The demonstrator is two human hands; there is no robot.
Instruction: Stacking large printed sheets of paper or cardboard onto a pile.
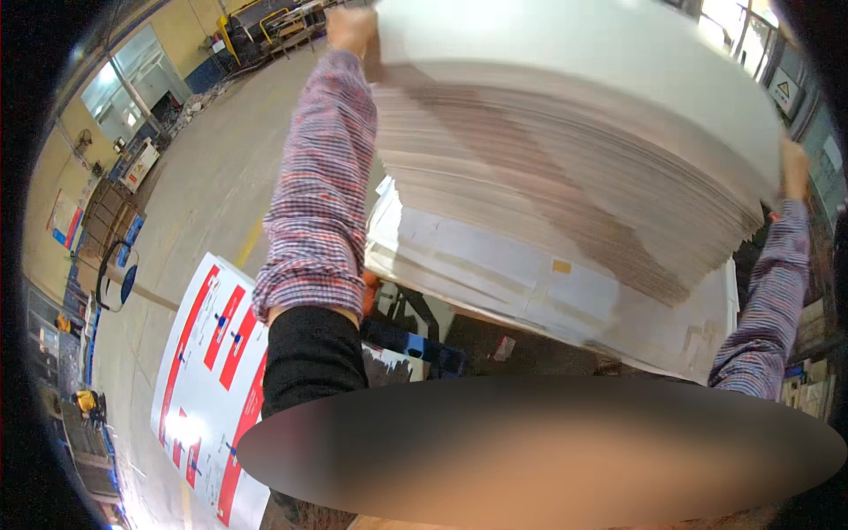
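A tall stack of large paper or board sheets stands in front of me, its many layered edges facing me. Over the top bends a big white sheet, curved and slightly blurred. My left hand is closed at its left edge, arm stretched far forward. At the opposite edge, my right hand is closed too, near the rim of the view. Motion smears the fingers of both hands. Beneath the stack lies a pale, taped base layer with a small yellow patch.
Glossy printed sheets in white and red lie at the lower left. Under the base's near edge are dark machine parts with a blue piece. Concrete floor stretches left, toward a white cabinet. A blurred oval covers the lower middle.
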